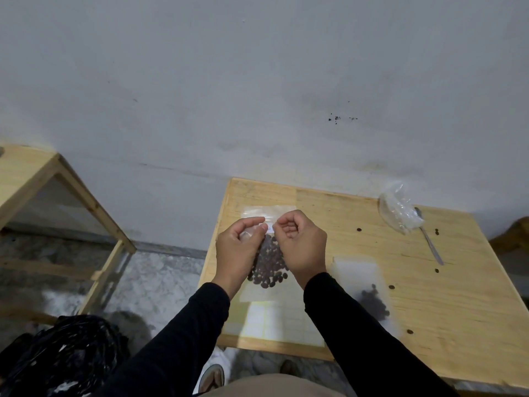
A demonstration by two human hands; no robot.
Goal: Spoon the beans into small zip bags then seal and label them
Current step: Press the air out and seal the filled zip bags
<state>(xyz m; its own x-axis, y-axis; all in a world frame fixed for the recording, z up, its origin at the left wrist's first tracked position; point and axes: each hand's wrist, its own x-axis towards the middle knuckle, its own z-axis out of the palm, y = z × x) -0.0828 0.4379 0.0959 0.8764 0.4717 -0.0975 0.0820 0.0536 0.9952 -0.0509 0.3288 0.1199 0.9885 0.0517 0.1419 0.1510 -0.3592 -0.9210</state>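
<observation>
A small clear zip bag (269, 265) filled with dark beans hangs above the left part of the wooden table (429, 282). My left hand (239, 247) grips its upper left side and my right hand (300, 247) pinches its top edge, fingertips of both hands nearly meeting at a small white label (267, 227). Another empty zip bag (257, 210) lies flat behind the hands. A second bag with beans (369, 293) lies to the right, partly under my right sleeve. A sheet of white labels (272, 319) lies near the front edge.
A metal spoon (429, 239) and a crumpled clear plastic bag (399, 207) lie at the table's back right. Several loose beans are scattered on the right half. A wooden frame shelf (71, 196) stands left; a black bag (65, 356) sits on the floor.
</observation>
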